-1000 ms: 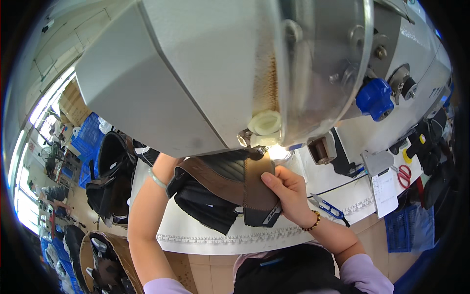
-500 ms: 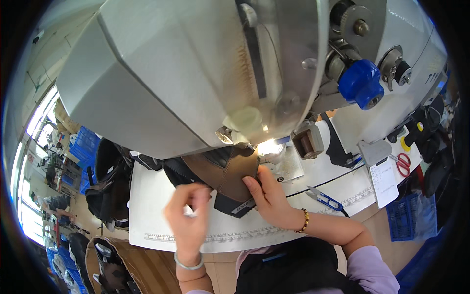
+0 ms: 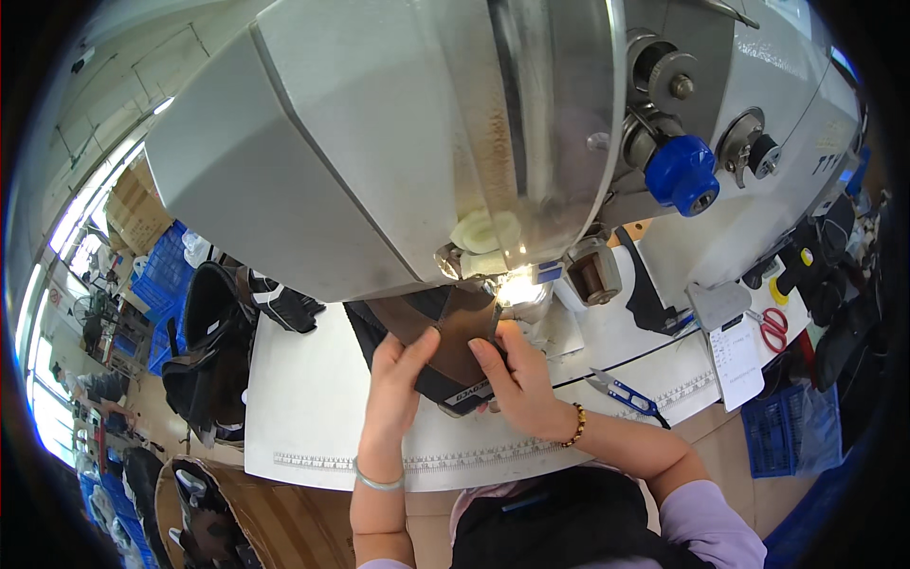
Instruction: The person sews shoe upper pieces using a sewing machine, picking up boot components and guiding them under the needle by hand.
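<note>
A brown and black shoe upper (image 3: 453, 351) with a printed strip along its near edge lies beneath the head of a grey sewing machine (image 3: 370, 142). My left hand (image 3: 396, 372) grips its left side, thumb on top and fingers out of sight underneath. On the right side, my right hand (image 3: 523, 384) pinches the edge between thumb and fingers. A small lamp lights the stitching area just beyond the upper; the needle itself cannot be made out.
Blue thread snips (image 3: 626, 391) lie right of my hands, near a ruler strip (image 3: 427, 459) along the table's front. Farther right are red-handled scissors (image 3: 773, 327) and a paper pad (image 3: 737, 365). Black shoe parts (image 3: 213, 332) stand left; a cardboard box (image 3: 294, 512) sits below.
My left hand, blurred and apart from the upper before, has come up and taken hold of its left side. My right hand stays on the right edge. The view has shifted slightly.
</note>
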Demonstrator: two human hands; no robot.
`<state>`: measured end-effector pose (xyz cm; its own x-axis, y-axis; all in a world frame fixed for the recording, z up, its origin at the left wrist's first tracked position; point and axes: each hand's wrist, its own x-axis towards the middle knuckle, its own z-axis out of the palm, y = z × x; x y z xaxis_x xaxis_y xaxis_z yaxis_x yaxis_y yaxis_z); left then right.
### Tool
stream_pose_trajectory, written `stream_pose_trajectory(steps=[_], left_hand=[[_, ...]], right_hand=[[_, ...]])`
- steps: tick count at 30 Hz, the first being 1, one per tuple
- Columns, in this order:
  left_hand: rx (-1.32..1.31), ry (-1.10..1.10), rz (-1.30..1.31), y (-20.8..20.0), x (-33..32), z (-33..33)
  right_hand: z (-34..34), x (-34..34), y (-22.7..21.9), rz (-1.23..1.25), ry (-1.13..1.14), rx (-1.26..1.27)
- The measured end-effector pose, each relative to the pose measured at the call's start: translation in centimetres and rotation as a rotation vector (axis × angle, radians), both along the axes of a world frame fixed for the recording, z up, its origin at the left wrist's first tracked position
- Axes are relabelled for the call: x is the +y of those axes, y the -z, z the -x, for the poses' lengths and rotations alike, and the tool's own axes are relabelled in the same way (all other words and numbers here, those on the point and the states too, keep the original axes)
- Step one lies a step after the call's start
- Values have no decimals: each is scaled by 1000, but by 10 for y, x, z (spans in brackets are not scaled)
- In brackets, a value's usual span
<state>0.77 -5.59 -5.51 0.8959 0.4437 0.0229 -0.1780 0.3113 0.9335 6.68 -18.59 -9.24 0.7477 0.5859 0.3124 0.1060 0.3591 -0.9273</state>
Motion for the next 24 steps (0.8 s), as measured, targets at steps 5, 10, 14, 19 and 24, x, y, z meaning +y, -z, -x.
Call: stream_pose_trajectory(steps=[5,10,14,19,24], left_hand=[[47,9,31,-13,-11,3],[-62,-165,-291,-4,-40,3],[-128,-195,-318,-5,-40,1],[-115,-154,-280,-8,-38,1],[108,-40,-306,-11,-35,3]], right_hand=[[-14,-8,-4,-140,-69,111],[-34,-36,-12,99,-171,130],[-30,-39,-13,146,-114,70],[-29,-30,-10,20,60,-188],[-21,-50,-13,46,-119,189]])
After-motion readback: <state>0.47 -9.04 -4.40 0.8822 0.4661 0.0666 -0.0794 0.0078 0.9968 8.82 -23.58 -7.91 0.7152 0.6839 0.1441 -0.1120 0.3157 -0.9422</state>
